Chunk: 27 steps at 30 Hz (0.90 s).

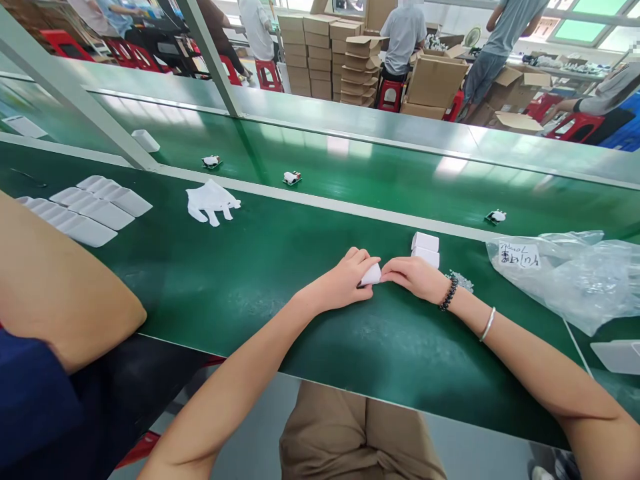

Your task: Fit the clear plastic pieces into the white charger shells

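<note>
My left hand (347, 279) is closed around a small white plastic housing (371, 274), just above the green tabletop. At the housing's right end, the fingers of my right hand (414, 275) are pinched together. Whatever may be between those fingertips is too small to make out. Two more white housings (425, 250) stand side by side just behind my right hand. Near my right wrist lies a small heap of tiny clear pieces (460, 281).
A clear plastic bag (575, 273) with a label lies at the right. Several white housings (95, 207) sit in rows at the left, near a white glove (213, 200). Small circuit boards (292, 178) rest beyond the pale rail (325, 208). A co-worker's arm (60, 287) reaches in from the left.
</note>
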Each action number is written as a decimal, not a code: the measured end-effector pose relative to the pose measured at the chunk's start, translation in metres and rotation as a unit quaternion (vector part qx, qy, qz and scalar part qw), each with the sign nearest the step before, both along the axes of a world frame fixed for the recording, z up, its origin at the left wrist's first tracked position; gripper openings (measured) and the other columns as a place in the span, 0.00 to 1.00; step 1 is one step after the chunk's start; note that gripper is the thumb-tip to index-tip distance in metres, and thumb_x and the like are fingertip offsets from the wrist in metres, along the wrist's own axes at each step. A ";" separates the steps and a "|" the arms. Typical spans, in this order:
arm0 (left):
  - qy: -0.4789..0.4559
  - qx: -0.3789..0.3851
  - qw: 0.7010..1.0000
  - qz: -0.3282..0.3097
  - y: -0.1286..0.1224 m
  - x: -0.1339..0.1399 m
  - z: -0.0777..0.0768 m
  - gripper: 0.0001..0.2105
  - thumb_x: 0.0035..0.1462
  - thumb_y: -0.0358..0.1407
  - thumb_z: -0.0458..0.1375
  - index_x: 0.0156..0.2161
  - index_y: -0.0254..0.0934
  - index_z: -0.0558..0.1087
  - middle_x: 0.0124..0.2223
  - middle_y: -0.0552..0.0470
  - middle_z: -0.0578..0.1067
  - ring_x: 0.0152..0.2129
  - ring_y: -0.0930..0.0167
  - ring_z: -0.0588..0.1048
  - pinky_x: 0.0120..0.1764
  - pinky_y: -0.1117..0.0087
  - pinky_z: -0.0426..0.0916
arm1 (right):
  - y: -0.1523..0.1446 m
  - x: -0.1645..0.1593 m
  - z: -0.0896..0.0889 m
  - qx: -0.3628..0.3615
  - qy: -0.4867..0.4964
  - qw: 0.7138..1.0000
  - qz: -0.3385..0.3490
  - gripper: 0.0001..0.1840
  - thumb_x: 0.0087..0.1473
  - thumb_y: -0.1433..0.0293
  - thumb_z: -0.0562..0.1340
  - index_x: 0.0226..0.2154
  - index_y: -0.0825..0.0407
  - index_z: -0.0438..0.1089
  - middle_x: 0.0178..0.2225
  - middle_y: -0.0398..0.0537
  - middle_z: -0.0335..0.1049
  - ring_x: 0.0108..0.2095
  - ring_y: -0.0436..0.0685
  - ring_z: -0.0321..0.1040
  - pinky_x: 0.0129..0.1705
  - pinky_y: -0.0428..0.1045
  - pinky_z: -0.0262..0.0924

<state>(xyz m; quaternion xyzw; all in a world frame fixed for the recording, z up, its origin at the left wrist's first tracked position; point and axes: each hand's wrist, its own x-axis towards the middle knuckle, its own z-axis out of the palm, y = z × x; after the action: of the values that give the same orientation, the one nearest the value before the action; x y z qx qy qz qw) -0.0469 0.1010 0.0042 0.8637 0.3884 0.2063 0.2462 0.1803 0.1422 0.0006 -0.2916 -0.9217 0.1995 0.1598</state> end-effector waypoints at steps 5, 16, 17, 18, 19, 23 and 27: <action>0.013 0.015 1.000 -0.012 -0.002 0.003 0.002 0.23 0.59 0.30 0.52 0.60 0.35 0.63 0.49 0.42 0.67 0.50 0.59 0.61 0.56 0.54 0.63 | 0.001 -0.004 0.010 -0.061 -0.017 0.998 0.001 0.18 0.66 0.62 0.56 0.30 0.54 0.74 0.24 0.45 0.73 0.22 0.50 0.67 0.29 0.46 0.61; -0.048 -0.050 0.998 0.011 -0.007 0.006 0.005 0.21 0.61 0.33 0.52 0.59 0.39 0.64 0.53 0.44 0.69 0.49 0.61 0.68 0.54 0.57 0.66 | 0.002 -0.007 0.014 -0.074 -0.036 0.997 0.015 0.22 0.66 0.58 0.54 0.29 0.53 0.74 0.23 0.44 0.73 0.22 0.50 0.66 0.29 0.46 0.60; -0.061 -0.062 0.996 0.020 -0.007 0.005 0.005 0.21 0.61 0.34 0.53 0.59 0.39 0.65 0.54 0.45 0.68 0.48 0.62 0.69 0.52 0.59 0.67 | 0.002 -0.006 0.012 -0.058 -0.031 0.998 0.020 0.22 0.67 0.58 0.54 0.30 0.53 0.74 0.24 0.45 0.73 0.23 0.50 0.67 0.29 0.46 0.61; -0.075 -0.074 0.994 0.031 -0.006 0.005 0.005 0.22 0.60 0.34 0.54 0.59 0.40 0.65 0.54 0.45 0.68 0.47 0.63 0.71 0.51 0.60 0.68 | 0.003 -0.005 0.010 -0.042 -0.027 0.998 0.023 0.22 0.67 0.58 0.53 0.30 0.53 0.74 0.25 0.45 0.73 0.24 0.51 0.67 0.30 0.47 0.61; -0.091 -0.086 0.991 0.043 -0.006 0.005 0.005 0.22 0.59 0.35 0.55 0.59 0.40 0.66 0.55 0.45 0.68 0.46 0.64 0.71 0.51 0.61 0.68 | 0.003 -0.004 0.008 -0.027 -0.023 0.999 0.024 0.23 0.67 0.57 0.53 0.31 0.53 0.74 0.26 0.46 0.74 0.24 0.52 0.68 0.31 0.47 0.61; -0.153 -0.145 0.974 0.086 -0.003 0.003 0.005 0.23 0.56 0.38 0.60 0.57 0.41 0.68 0.55 0.46 0.69 0.50 0.62 0.70 0.53 0.61 0.67 | 0.002 -0.002 0.007 0.016 -0.002 1.000 0.024 0.24 0.69 0.56 0.49 0.35 0.53 0.73 0.32 0.49 0.76 0.30 0.54 0.71 0.35 0.49 0.64; -0.216 -0.227 0.946 0.083 -0.003 0.005 0.006 0.19 0.58 0.41 0.59 0.53 0.39 0.70 0.48 0.48 0.73 0.40 0.67 0.73 0.44 0.64 0.72 | -0.002 -0.003 0.014 0.024 0.011 0.999 0.029 0.25 0.69 0.55 0.48 0.34 0.53 0.72 0.30 0.49 0.74 0.28 0.53 0.70 0.33 0.48 0.63</action>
<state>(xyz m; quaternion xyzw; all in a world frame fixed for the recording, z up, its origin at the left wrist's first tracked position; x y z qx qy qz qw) -0.0415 0.0979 0.0101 0.6840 0.4328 0.3142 0.4961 0.1774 0.1403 0.0144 -0.2589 -0.9326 0.1845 0.1710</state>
